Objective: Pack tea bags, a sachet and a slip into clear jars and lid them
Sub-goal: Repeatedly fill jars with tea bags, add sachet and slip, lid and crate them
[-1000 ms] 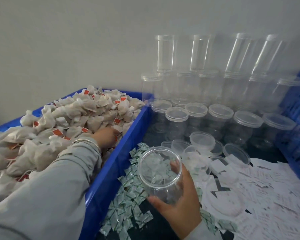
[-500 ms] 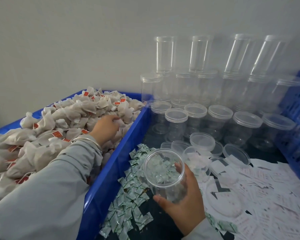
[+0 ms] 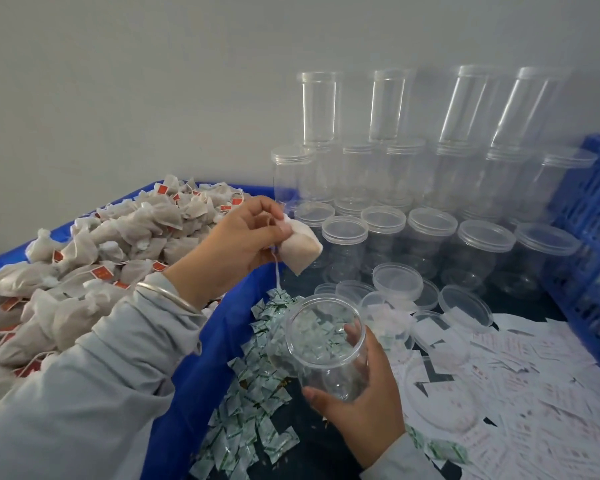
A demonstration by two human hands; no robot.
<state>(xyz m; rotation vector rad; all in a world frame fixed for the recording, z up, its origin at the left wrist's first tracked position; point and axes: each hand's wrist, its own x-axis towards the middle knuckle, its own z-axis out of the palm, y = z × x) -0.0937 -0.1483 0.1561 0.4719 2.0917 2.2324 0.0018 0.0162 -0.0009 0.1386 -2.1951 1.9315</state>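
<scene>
The left hand [image 3: 243, 237] is raised over the wall of the blue bin [image 3: 201, 362], wrist bent, its fingers [image 3: 271, 216] pinched together on a tea bag [image 3: 300, 249] that hangs above the open jar [image 3: 326, 344]. The right hand [image 3: 368, 410] cups that jar from below and behind, fingers curled round its clear wall, tilting its mouth up toward the tea bag, over the scattered sachets [image 3: 250, 410].

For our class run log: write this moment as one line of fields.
left hand: pinches tea bag | right hand: holds open jar | bag above jar, not yet in
</scene>
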